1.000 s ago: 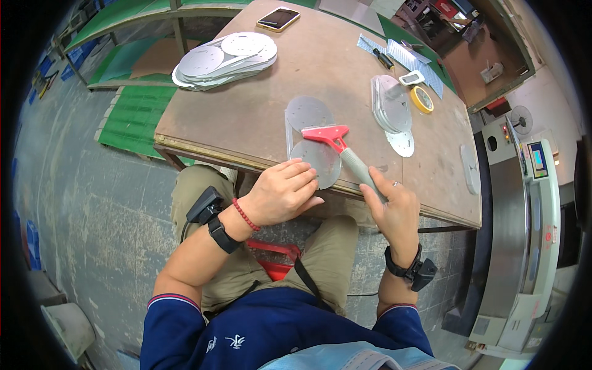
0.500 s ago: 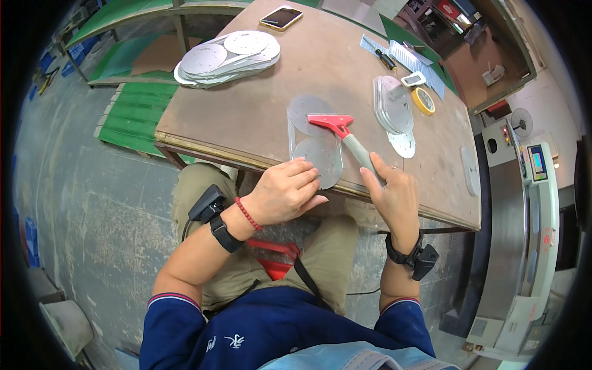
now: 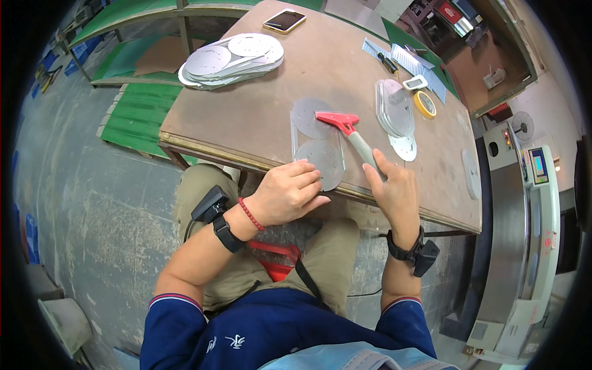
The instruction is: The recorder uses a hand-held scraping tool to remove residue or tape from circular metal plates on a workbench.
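Observation:
A thin grey oblong plate [image 3: 318,161] with two round discs lies at the table's near edge. My left hand [image 3: 288,192] grips its near end, fingers close together on top and thumb toward the edge. In my right hand [image 3: 396,196] is a scraper [image 3: 360,147] with a red head and a grey handle; my fingers wrap the handle's near end. The scraper's head rests over the plate's far disc and slants toward its right side. Whether the blade touches the surface cannot be made out.
A pile of similar plates [image 3: 233,60] stands at the far left, near a phone [image 3: 284,21]. Right of the scraper lies a smaller stack [image 3: 394,110], with yellow tape [image 3: 425,104], a white-rimmed device [image 3: 415,82] and a black-handled tool [image 3: 387,63]. Another plate [image 3: 471,174] lies near the right edge.
The scraper's head has slid slightly away and to the right over the far disc. My left hand keeps its place on the plate; the whole view has shifted a little.

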The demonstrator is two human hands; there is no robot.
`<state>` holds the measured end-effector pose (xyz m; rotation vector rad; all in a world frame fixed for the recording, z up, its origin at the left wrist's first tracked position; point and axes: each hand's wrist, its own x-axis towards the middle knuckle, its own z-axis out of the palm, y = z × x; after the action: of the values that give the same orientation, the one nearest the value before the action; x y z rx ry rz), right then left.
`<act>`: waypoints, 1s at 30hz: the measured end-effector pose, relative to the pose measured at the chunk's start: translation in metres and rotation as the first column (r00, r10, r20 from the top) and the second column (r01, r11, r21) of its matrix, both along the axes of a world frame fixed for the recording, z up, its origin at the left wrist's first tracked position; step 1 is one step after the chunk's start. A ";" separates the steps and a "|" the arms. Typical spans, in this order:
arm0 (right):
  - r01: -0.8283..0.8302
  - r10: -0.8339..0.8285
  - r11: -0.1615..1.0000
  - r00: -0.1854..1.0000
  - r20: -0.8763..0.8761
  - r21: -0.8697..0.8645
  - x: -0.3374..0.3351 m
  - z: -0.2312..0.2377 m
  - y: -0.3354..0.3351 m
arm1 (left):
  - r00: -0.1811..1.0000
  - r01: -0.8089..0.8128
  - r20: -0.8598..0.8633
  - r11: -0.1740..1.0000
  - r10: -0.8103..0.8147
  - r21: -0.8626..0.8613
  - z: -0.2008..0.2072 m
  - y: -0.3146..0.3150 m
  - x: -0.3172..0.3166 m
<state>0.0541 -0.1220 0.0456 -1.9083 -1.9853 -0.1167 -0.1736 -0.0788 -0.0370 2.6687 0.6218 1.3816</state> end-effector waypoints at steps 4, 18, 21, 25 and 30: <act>-0.097 0.097 0.995 0.995 0.013 -0.011 -0.020 0.006 -0.021 | 1.000 0.010 -0.003 1.000 -0.010 -0.010 -0.001 -0.001 -0.004; -0.020 0.028 0.999 0.985 -0.168 0.050 0.004 -0.008 0.013 | 1.000 0.001 0.006 1.000 -0.001 0.009 -0.002 0.000 -0.005; -0.030 0.034 0.999 0.964 -0.264 0.020 0.007 0.000 -0.013 | 1.000 0.007 0.013 1.000 -0.007 0.010 0.001 -0.002 -0.006; -0.009 0.009 1.000 0.954 -0.299 0.000 0.020 0.000 -0.049 | 1.000 0.012 0.029 1.000 -0.012 -0.015 0.001 0.001 -0.006; -0.002 -0.001 1.000 0.962 -0.274 -0.012 0.029 0.008 -0.087 | 0.982 -0.178 0.057 0.983 0.180 -0.035 0.008 0.007 -0.017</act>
<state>0.0836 -0.2092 0.0536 -1.8193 -1.8041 0.1529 -0.1902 -0.0720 -0.0293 2.5919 0.8884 1.4759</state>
